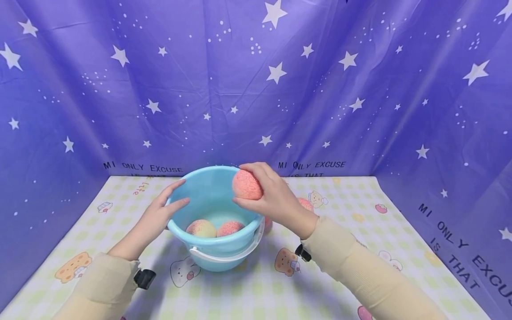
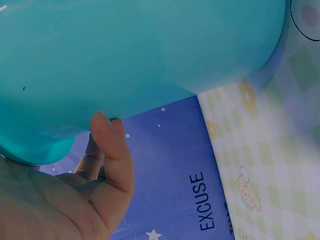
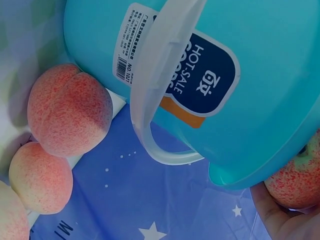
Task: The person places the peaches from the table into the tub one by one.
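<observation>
A light-blue bucket point(image 1: 204, 191) stands tilted toward me on the table. My left hand point(image 1: 154, 217) grips its left rim, thumb over the edge; in the left wrist view the curled fingers point(image 2: 112, 145) touch the outer wall. Two peaches lie inside: a yellowish one point(image 1: 202, 228) and a pinker one point(image 1: 230, 228). Above the right side of the rim my right hand point(image 1: 278, 195) holds a pinkish-red peach point(image 1: 246, 185) between thumb and fingers. The right wrist view shows only part of this peach point(image 3: 296, 180), beside the rim.
The bucket's white handle point(image 3: 142, 95) hangs down at its front right. Several more peaches rest on the table behind the right arm, among them a large one point(image 3: 70, 110) and a smaller one point(image 3: 41, 177). A checked cloth point(image 1: 132, 213) covers the table; a purple starry curtain point(image 1: 240, 89) surrounds it.
</observation>
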